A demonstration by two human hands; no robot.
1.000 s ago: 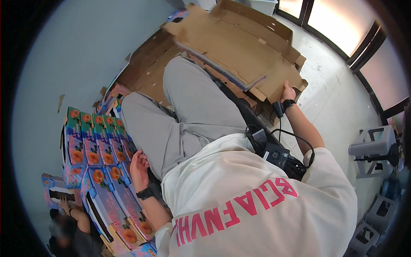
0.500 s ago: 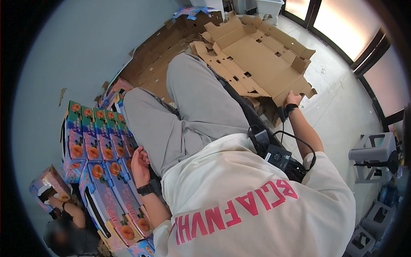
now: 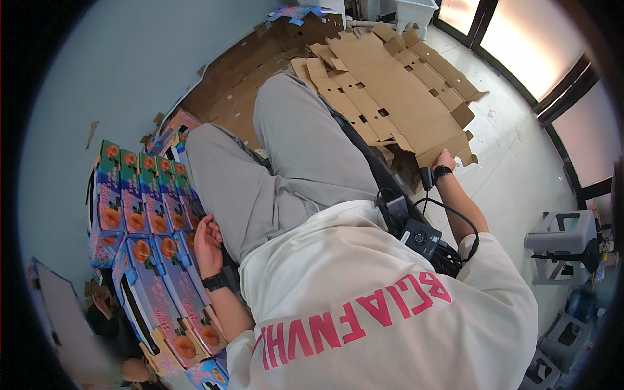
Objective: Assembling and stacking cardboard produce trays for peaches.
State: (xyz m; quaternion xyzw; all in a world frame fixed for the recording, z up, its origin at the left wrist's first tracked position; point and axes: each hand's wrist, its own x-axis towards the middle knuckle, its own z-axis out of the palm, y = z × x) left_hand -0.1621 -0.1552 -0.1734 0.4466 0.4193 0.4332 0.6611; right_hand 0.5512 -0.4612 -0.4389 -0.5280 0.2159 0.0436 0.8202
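Note:
A large flattened cardboard box (image 3: 416, 127), brown with punched slots and loose flaps, lies to the right of my legs. My right hand (image 3: 445, 160) grips its near corner, the fingers partly hidden behind the wrist and board edge. Beside my left thigh, my left hand (image 3: 208, 244) rests palm up, fingers loosely bent and apart, holding nothing. Just left of it stand packed rows of colourful fruit-printed cartons (image 3: 162, 279), blue, green and pink, with carry handles.
A brown cardboard sheet (image 3: 227, 97) lies ahead along the wall. Grey plastic stools (image 3: 562, 240) stand at the right. At the lower left, another person's hand (image 3: 102, 305) shows beside a blurred pale panel (image 3: 65, 312). A black device with cables (image 3: 422, 237) sits at my right hip.
The cardboard's raised inner flap now lies flatter, and my right hand has shifted slightly down with the corner. The other person's small carton has given way to a large blurred panel.

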